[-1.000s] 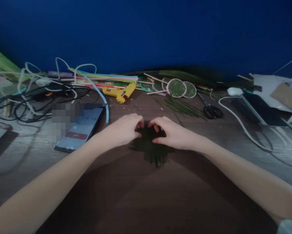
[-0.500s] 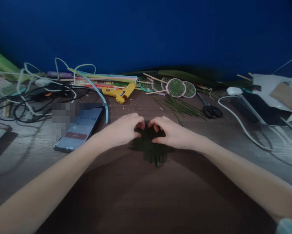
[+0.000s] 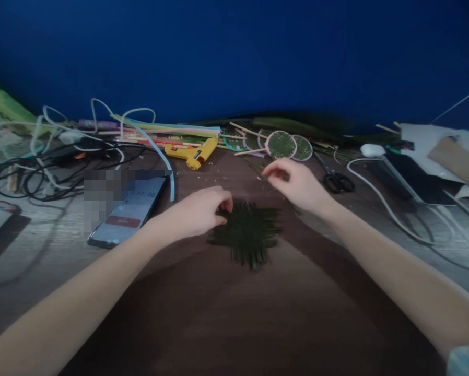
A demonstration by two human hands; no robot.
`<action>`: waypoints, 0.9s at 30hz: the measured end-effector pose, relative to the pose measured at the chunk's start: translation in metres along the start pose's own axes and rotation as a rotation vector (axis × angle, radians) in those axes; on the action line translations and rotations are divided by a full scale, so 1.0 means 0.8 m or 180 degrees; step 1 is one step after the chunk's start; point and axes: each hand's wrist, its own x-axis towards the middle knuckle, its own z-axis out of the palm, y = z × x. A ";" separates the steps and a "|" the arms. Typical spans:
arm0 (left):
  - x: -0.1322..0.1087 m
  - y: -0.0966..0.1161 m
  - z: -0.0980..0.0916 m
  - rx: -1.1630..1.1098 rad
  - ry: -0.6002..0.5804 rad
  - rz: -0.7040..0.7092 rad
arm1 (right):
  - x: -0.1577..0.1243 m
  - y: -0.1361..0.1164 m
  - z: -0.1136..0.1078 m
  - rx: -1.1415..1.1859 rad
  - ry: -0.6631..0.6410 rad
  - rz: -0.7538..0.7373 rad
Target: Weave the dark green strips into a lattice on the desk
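A small mat of dark green leaf strips (image 3: 250,232) woven crosswise lies flat on the brown table, its strip ends sticking out around the edges. At its upper left edge is my left hand (image 3: 203,209), fingers curled and a gap showing between thumb and forefinger; whether it touches the mat I cannot tell. My right hand (image 3: 297,183) is above and to the right of the mat, fingers stretched forward and thumb apart, over the spot of the loose green strips, which it mostly hides. I see nothing held in it.
Beyond my hands are a yellow glue gun (image 3: 192,153), round woven fans (image 3: 281,144) with sticks, and black scissors (image 3: 337,181). A phone (image 3: 130,209) lies left, near tangled cables (image 3: 34,172). On the right are another phone (image 3: 418,177) and a white cable (image 3: 387,209).
My right hand has left the woven mat and moved up and right to the loose strips. The left hand stays by the mat's left edge. The view has shifted slightly.
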 end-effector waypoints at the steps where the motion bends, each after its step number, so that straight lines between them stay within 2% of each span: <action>1: -0.001 0.000 -0.001 -0.0017 -0.0023 -0.0018 | 0.005 0.009 -0.004 -0.0077 0.0200 0.0162; 4: -0.003 0.003 -0.007 -0.0045 -0.0037 -0.0024 | 0.012 0.030 -0.007 -0.0268 0.0368 0.0511; 6: -0.003 0.008 -0.010 -0.0029 0.0067 0.0128 | 0.011 0.034 -0.002 -0.0332 0.0176 0.0571; 8: -0.002 0.014 -0.009 -0.0065 0.0094 0.0458 | 0.008 0.031 0.008 -0.0436 -0.0021 0.0421; 12: 0.001 0.021 0.002 -0.0123 -0.0153 0.0935 | 0.005 0.025 0.019 -0.0602 -0.0100 0.0226; 14: 0.001 0.021 0.006 -0.0119 -0.0248 0.0997 | 0.007 0.027 0.014 -0.0570 -0.0137 0.0361; 18: 0.000 0.019 0.008 -0.0126 -0.0319 0.0969 | 0.014 0.037 -0.010 -0.0570 0.0101 0.0686; 20: -0.001 0.021 0.006 -0.0131 -0.0327 0.0945 | 0.017 0.041 -0.021 -0.0677 -0.0251 0.0872; 22: -0.002 0.024 0.003 -0.0107 -0.0333 0.0912 | 0.018 0.043 -0.030 -0.0768 -0.0895 0.0987; 27: -0.009 0.030 -0.004 -0.0020 -0.0456 0.0619 | 0.015 0.027 -0.048 -0.1403 -0.1881 0.1061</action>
